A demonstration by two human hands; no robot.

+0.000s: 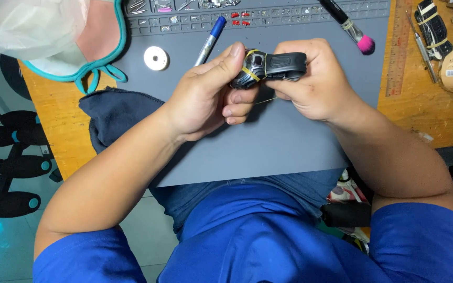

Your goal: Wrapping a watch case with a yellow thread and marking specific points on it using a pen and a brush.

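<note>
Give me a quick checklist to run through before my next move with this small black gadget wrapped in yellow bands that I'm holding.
1. Both hands on the black gadget: ok. The left hand grips one end with its thumb on top, the right hand grips the other.
2. Gadget held over the grey mat, not past its edge: ok.
3. Yellow bands in place around the gadget: ok at the left end; elsewhere cannot tell.
4. Blue pen and white ring lying apart from the hands: ok.
5. Pink-tipped brush lying apart, on the mat: ok.
</note>
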